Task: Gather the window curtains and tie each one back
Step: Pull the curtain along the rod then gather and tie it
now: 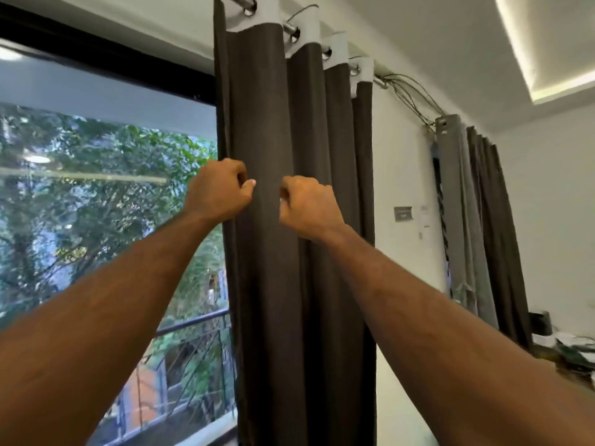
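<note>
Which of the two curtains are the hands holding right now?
The near dark curtain beside the window; left hand and right hand both pinch its folds. The far curtain, along the wall to the right, hangs untouched.

You are looking through a single wide-angle head camera, standing close to the dark brown eyelet curtain [273,220] and facing it almost squarely, tilted slightly upward so the steel curtain rod [240,1] and the white ceiling with its lit recess [547,59] are showing. Both forearms are reaching in from the bottom corners. The large glass window [106,194] is filling the left; a second grey-and-brown curtain [476,220] is hanging farther off at right. The edges are bending with the lens.
</note>
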Demonstrator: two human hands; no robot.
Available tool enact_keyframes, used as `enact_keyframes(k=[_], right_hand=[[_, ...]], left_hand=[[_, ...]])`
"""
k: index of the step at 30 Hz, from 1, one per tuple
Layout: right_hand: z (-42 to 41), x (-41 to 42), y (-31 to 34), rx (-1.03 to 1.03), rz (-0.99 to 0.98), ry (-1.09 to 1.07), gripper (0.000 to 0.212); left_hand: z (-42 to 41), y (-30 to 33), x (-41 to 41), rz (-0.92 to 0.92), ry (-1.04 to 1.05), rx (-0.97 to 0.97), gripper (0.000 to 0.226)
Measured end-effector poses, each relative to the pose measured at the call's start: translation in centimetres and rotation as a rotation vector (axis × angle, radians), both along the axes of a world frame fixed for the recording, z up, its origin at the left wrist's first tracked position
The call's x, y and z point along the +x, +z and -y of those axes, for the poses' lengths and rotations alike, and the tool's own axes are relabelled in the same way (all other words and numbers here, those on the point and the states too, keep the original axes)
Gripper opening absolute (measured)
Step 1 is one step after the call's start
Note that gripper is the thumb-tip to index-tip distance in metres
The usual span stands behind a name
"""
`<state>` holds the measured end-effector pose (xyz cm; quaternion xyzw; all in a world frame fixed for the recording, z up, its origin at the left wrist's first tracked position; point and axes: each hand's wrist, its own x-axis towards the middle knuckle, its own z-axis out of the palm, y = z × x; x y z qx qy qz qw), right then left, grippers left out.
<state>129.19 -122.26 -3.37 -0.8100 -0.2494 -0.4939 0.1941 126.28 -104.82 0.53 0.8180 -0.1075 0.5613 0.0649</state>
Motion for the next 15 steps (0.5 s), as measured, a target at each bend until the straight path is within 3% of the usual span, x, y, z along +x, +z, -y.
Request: enact_keyframes(k=[10, 15], right_hand=[[0.4, 9.6, 6.5, 0.101, 0.034, 0.095, 0.01], [-0.1, 13.7, 9.8, 0.128, 0.057, 0.17, 0.016]], left_hand=[[-0.4, 7.2, 7.8, 0.116, 0.223, -0.212, 0.052], [0.3, 10.2, 10.9, 0.208, 0.298, -0.319, 0.052]])
